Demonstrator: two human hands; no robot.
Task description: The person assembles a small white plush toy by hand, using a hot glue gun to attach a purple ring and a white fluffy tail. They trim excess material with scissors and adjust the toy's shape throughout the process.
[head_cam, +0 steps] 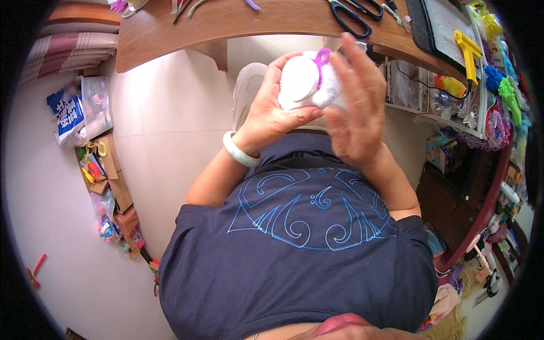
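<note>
My left hand (272,102), with a pale bangle (241,149) on its wrist, holds a fluffy white craft piece (327,91) over my lap, just off the table's edge. A flat white disc (298,80) forms the side of the piece turned to the camera. A purple fuzzy strip (321,63), looped at its upper end, runs between the disc and the fluffy part. My right hand (355,97) is raised at the right of the piece, blurred, its fingers apart. Whether its fingertips touch the piece I cannot tell.
On the wooden table (272,19) lie black-handled scissors (350,17), pipe cleaner pieces (197,6) and a dark-edged mat (442,34). A yellow glue gun (467,55) stands at the right edge, above a white rack (437,114) of supplies. Cardboard boxes (121,191) stand on the floor at left.
</note>
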